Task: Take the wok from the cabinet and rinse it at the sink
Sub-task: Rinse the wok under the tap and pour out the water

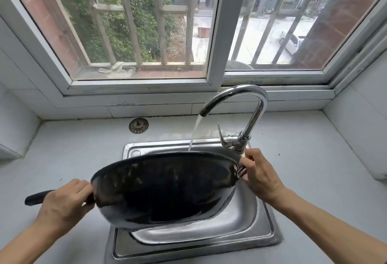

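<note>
A black wok [165, 188] is held above the steel sink [247, 230], tipped so that its dark underside faces me. My left hand [65, 205] grips its long black handle at the left. My right hand [259, 173] grips the small loop handle on the wok's right rim. Water runs from the curved chrome tap [251, 106] and falls behind the wok's far rim; where it lands is hidden.
A grey counter [314, 159] surrounds the sink. A round metal sink strainer [138, 125] lies on the counter behind the sink. The tap lever [222, 138] stands just left of the tap's base. A barred window [146, 33] and white tiled walls close in the back and sides.
</note>
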### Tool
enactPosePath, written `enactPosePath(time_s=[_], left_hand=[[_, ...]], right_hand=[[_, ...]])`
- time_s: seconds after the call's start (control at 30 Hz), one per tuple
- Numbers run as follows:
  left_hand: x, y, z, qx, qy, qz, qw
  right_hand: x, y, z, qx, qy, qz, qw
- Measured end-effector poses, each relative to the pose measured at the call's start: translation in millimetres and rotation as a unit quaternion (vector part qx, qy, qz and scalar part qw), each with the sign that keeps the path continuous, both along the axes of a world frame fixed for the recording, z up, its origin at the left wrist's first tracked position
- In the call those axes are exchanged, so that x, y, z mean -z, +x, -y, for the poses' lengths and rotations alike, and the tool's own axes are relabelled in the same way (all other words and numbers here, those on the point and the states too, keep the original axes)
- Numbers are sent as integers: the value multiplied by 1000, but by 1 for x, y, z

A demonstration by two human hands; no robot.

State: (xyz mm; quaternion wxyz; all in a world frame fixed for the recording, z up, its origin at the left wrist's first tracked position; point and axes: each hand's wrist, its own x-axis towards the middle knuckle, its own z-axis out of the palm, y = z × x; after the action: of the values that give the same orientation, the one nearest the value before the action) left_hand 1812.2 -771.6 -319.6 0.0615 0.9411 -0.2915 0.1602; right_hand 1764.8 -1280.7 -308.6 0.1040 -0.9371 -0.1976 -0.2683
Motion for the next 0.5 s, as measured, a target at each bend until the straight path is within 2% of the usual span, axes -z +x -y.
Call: enactPosePath(time_s=[0.17,0.27,0.5], left_hand=[[-8,-7,-1,25,-7,22,999],[-19,-7,4,17,21,43,999],[-32,-13,5,27,42,83,995]], right_hand=[[-20,2,6,-26,4,-3,1000],[-32,3,13,-40,4,-20,999],[-66,-12,20,-117,-137,-4,984]])
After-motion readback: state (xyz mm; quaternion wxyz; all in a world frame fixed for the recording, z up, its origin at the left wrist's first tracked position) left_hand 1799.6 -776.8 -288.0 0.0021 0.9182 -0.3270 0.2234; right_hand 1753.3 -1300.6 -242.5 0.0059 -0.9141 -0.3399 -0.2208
